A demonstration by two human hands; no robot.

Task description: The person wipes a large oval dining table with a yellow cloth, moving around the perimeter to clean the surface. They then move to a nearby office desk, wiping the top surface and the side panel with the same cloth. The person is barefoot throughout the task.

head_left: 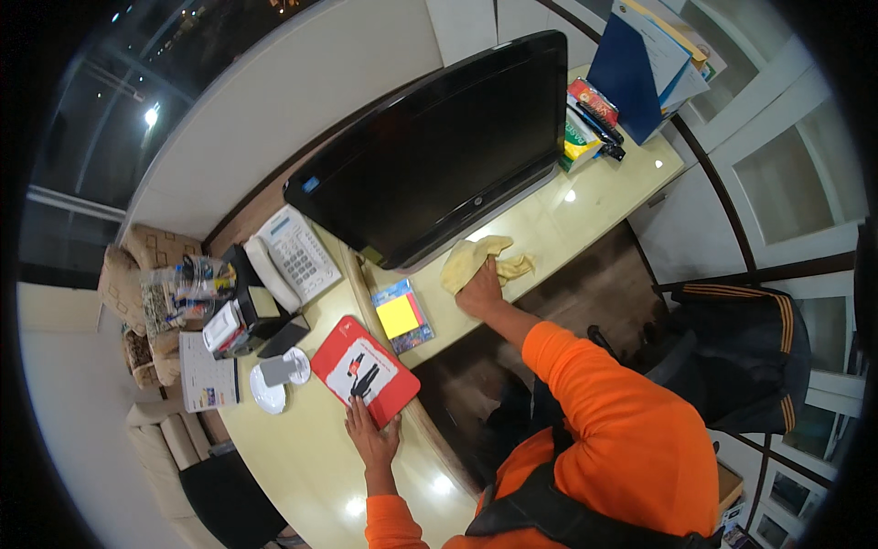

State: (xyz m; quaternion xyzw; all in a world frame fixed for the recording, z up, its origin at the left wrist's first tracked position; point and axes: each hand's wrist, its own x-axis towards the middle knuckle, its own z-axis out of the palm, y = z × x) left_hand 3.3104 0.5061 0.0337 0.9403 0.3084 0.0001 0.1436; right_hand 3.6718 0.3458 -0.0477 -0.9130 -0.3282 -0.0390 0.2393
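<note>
My right hand [480, 291] is closed on a crumpled yellow cloth [468, 261], pressed to the pale desk in front of the black monitor [448, 146]. My left hand [373, 442] lies with its fingers stretched over the near edge of a red mouse pad [395, 382] that has a white printed panel. Between the two hands, a yellow sticky-note pad [397, 315] rests on a colourful booklet [422, 335] near the desk's edge.
A white desk phone [306, 261] stands left of the monitor. Further left are a black pen organizer [251, 293], a desk calendar [203, 380] and white saucers [268, 395]. Boxes, pens and a blue folder [626, 78] occupy the right end. A dark jacket [745, 357] hangs behind at right.
</note>
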